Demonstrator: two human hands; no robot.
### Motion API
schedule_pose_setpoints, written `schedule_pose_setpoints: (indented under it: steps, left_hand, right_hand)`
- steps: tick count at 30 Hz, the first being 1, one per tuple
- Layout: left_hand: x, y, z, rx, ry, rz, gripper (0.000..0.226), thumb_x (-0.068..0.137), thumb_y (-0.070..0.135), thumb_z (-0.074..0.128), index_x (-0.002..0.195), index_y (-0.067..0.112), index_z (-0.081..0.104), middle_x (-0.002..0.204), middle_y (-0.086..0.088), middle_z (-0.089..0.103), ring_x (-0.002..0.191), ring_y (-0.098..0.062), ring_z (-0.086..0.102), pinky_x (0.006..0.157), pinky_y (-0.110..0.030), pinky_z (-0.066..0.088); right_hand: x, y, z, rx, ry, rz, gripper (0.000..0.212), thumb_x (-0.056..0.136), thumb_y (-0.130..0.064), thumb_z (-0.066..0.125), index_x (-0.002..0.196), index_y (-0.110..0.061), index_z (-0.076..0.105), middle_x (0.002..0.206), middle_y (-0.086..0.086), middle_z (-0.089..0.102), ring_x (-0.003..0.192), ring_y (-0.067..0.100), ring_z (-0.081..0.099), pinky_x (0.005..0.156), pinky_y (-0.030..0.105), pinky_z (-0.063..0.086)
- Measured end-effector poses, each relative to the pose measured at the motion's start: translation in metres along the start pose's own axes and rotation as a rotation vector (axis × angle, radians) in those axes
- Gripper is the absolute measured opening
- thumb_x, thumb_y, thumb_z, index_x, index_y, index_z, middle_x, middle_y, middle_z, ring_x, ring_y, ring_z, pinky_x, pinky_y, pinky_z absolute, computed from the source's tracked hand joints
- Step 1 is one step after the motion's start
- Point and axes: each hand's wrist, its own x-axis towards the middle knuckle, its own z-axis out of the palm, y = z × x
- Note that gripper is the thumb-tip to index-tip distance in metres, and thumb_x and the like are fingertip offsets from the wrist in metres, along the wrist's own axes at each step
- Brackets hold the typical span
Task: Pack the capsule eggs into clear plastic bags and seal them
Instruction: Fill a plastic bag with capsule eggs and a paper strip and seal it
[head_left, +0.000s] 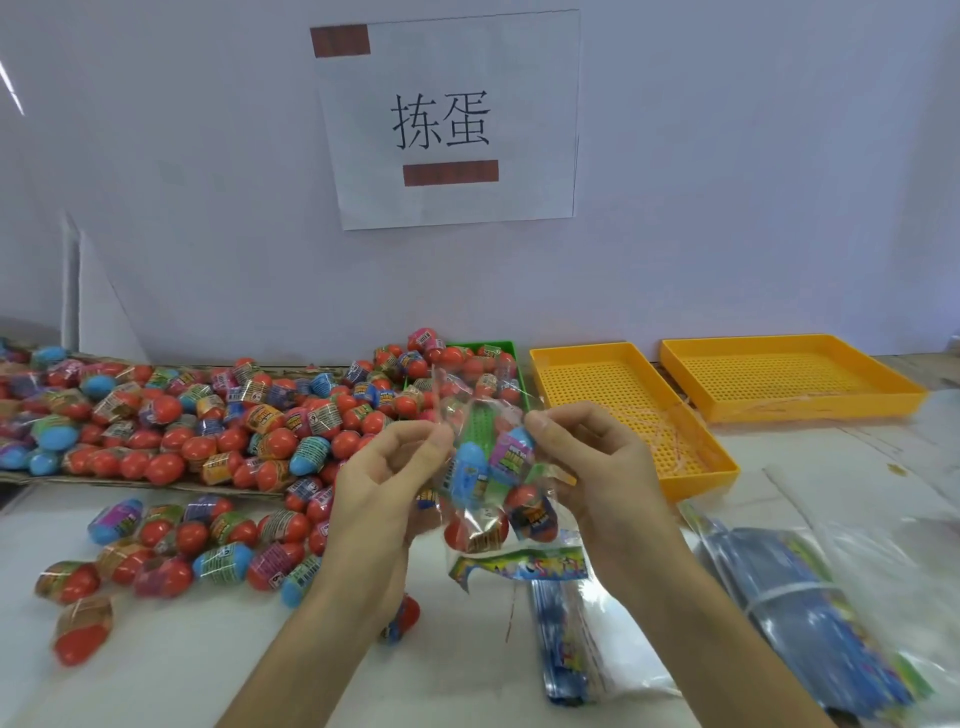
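A clear plastic bag (485, 512) hangs in the air in front of me with several capsule eggs inside, blue and red ones with printed wrappers. My left hand (387, 483) pinches the bag's upper left edge. On the bag's upper right edge, my right hand (587, 467) pinches it too. A printed header strip (519, 566) dangles at the bag's bottom. A big heap of loose capsule eggs (208, 415) covers the table's left half, and more eggs (171, 551) lie nearer to me.
A green tray (483, 347) sits behind the bag, partly buried in eggs. Two yellow perforated trays (613, 395) (789, 379) stand at the right. Stacks of flat printed bags (810, 608) (571, 639) lie at the lower right. A paper sign (447, 119) hangs on the wall.
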Motion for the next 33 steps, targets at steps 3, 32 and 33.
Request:
schedule_pose_setpoints:
  steps: [3, 32, 33]
  left_hand:
    - [0.000, -0.003, -0.002, 0.159, 0.082, 0.138, 0.018, 0.075, 0.042, 0.070, 0.083, 0.027, 0.076, 0.087, 0.000, 0.076, 0.081, -0.015, 0.072, 0.060, -0.024, 0.057]
    - [0.001, 0.007, 0.000, -0.035, -0.133, 0.049, 0.014, 0.076, 0.022, 0.068, 0.084, 0.025, 0.079, 0.080, 0.004, 0.069, 0.071, -0.009, 0.069, 0.055, -0.021, 0.057]
    - [0.000, 0.007, 0.001, -0.064, -0.140, 0.042, 0.016, 0.075, 0.022, 0.067, 0.083, 0.026, 0.080, 0.082, 0.004, 0.071, 0.072, -0.008, 0.070, 0.056, -0.021, 0.057]
  right_hand:
    - [0.000, -0.002, -0.002, -0.026, 0.012, -0.040, 0.012, 0.070, -0.029, 0.078, 0.075, -0.019, 0.073, 0.085, 0.006, 0.073, 0.083, 0.020, 0.073, 0.060, 0.025, 0.056]
    - [0.007, -0.010, -0.014, 0.156, -0.133, 0.123, 0.011, 0.069, -0.008, 0.072, 0.079, -0.010, 0.076, 0.079, 0.005, 0.072, 0.070, 0.014, 0.072, 0.055, 0.023, 0.056]
    - [0.007, -0.011, -0.015, 0.160, -0.150, 0.124, 0.014, 0.069, -0.008, 0.072, 0.083, -0.008, 0.074, 0.079, 0.006, 0.072, 0.071, 0.016, 0.072, 0.056, 0.024, 0.057]
